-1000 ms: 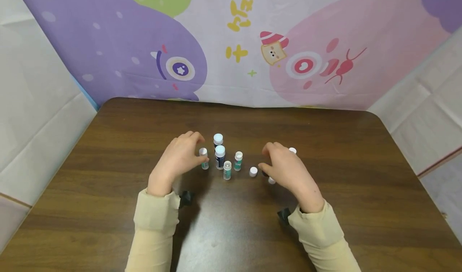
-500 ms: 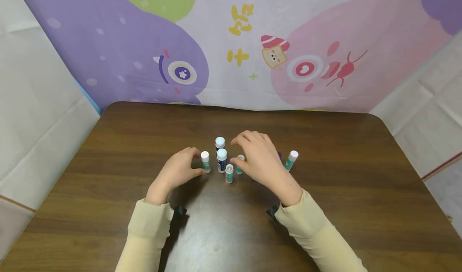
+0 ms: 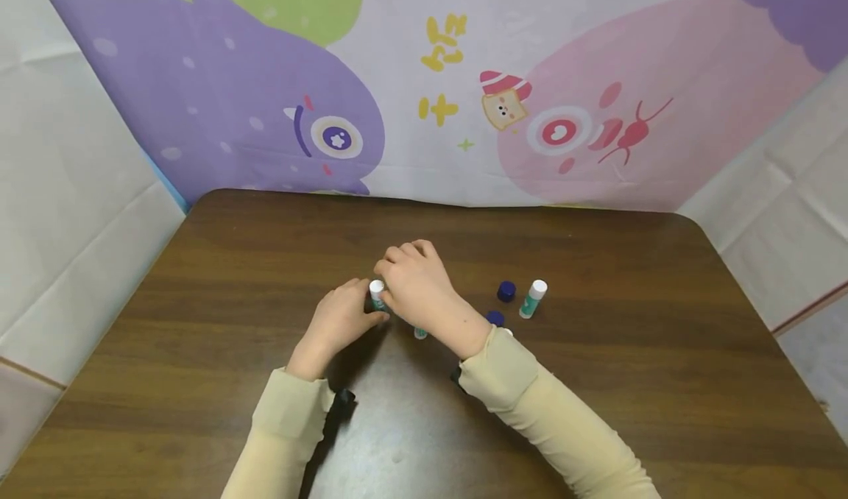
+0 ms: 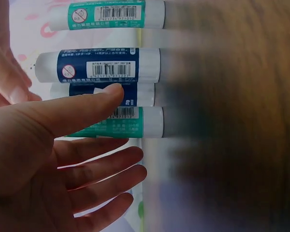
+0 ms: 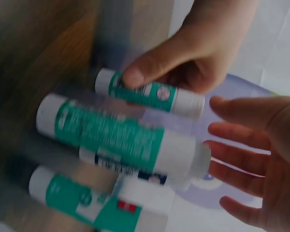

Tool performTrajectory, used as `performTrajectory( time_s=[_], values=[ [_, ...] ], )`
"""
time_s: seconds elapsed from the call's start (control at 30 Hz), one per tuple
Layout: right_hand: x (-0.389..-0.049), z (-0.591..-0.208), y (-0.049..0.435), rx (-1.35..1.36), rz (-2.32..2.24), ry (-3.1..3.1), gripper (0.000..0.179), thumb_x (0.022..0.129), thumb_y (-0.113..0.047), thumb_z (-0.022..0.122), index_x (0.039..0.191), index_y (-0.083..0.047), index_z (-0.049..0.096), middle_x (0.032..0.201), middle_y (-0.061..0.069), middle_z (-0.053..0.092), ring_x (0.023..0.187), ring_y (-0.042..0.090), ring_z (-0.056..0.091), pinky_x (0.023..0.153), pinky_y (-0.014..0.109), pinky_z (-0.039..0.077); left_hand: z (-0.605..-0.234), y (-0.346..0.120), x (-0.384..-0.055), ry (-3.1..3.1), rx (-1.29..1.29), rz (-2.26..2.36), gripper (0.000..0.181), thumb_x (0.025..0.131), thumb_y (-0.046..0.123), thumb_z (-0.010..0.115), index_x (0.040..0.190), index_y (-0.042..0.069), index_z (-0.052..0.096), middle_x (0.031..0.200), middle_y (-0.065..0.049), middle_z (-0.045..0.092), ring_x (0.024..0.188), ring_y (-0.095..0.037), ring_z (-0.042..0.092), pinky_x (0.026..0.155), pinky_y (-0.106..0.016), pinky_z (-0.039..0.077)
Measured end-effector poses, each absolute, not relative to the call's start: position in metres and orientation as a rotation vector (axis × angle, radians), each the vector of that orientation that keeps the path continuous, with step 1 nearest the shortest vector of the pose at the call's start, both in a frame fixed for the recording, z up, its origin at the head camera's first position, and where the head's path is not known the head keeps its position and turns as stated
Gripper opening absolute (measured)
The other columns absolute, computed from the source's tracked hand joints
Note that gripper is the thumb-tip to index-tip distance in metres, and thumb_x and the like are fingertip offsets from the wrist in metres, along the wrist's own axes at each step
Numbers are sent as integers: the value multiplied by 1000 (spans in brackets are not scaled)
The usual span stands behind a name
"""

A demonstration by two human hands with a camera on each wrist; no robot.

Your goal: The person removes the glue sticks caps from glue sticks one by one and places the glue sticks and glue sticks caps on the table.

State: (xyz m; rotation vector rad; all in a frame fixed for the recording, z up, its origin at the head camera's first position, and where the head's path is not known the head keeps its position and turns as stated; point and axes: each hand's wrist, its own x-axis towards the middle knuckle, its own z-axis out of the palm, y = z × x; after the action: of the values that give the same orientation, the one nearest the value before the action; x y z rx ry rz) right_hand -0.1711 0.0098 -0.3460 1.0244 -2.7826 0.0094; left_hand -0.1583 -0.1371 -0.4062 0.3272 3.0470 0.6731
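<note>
In the head view my left hand (image 3: 341, 319) pinches a slim green-and-white glue stick (image 3: 377, 293) standing upright on the table. The right wrist view shows its thumb against the label of this glue stick (image 5: 145, 96). My right hand (image 3: 420, 289) is over the group of sticks, its fingers loosely bent near the white top of the held stick, without a clear grip. Dark-blue glue sticks (image 4: 99, 65) and a further green one (image 4: 113, 14) appear in the left wrist view. The right hand hides most of these from the head camera; one green stick's base (image 3: 420, 333) peeks out.
Two dark-blue caps (image 3: 506, 291) lie right of the hands on the wooden table (image 3: 596, 381). A white cap (image 3: 508, 331) is partly hidden by the right forearm. One green glue stick with a white top (image 3: 533, 299) stands beyond them. A patterned cloth (image 3: 450, 160) hangs behind.
My right hand has moved left from the caps to the standing sticks, now covering most of them. My left hand has closed in on the leftmost green glue stick.
</note>
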Motion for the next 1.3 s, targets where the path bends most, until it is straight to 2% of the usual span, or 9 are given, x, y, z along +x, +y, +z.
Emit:
performTrajectory(
  time_s=[0.13, 0.3, 0.53, 0.83, 1.07, 1.17, 1.3],
  values=[
    [-170, -349, 1, 1014, -28, -2745, 16, 82, -27, 65, 97, -20, 67, 97, -6, 64, 95, 15, 56, 98, 38, 32, -407, -137, -159, 3060, 335, 694, 29, 75, 26, 73, 91, 5, 60, 84, -7, 60, 71, -23, 57, 64, -41, 47],
    [-169, -354, -2, 1005, -45, -2732, 15, 82, -25, 66, 96, -20, 67, 96, -7, 65, 92, 14, 58, 99, 39, 32, -407, -137, -159, 3037, 326, 689, 27, 75, 24, 72, 90, 6, 59, 83, -6, 60, 69, -21, 55, 62, -39, 46],
    [-168, -359, -3, 1006, -43, -2700, 13, 76, -23, 71, 89, -20, 67, 87, -8, 64, 87, 13, 58, 99, 39, 31, -408, -136, -158, 3029, 345, 686, 19, 77, 22, 70, 80, 9, 58, 74, -3, 55, 61, -16, 47, 56, -31, 40],
    [-163, -355, 6, 1051, 68, -2746, 13, 81, -22, 67, 93, -20, 65, 91, -8, 63, 91, 13, 57, 102, 40, 28, -398, -135, -153, 3142, 429, 482, 28, 74, 26, 74, 91, 7, 64, 77, -7, 61, 66, -24, 59, 59, -39, 46],
    [-163, -346, 26, 1131, 398, -2686, 13, 84, -21, 65, 95, -16, 64, 92, -5, 63, 91, 12, 58, 104, 37, 30, -380, -135, -145, 3241, 504, 479, 20, 73, 22, 74, 82, 7, 64, 73, -2, 57, 68, -23, 57, 65, -39, 46],
    [-162, -342, 38, 1112, 631, -2641, 16, 83, -19, 66, 98, -12, 63, 94, -2, 63, 89, 12, 58, 96, 33, 39, -370, -132, -142, 3285, 554, 536, 18, 74, 21, 73, 82, 8, 63, 71, -1, 54, 65, -21, 53, 63, -38, 44],
    [-158, -339, 58, 1041, 904, -2532, 19, 83, -14, 66, 101, -9, 62, 98, 0, 61, 90, 12, 59, 79, 26, 48, -356, -125, -138, 3336, 629, 613, 18, 75, 21, 72, 83, 10, 62, 73, 0, 55, 67, -19, 51, 66, -36, 43]
  ],
)
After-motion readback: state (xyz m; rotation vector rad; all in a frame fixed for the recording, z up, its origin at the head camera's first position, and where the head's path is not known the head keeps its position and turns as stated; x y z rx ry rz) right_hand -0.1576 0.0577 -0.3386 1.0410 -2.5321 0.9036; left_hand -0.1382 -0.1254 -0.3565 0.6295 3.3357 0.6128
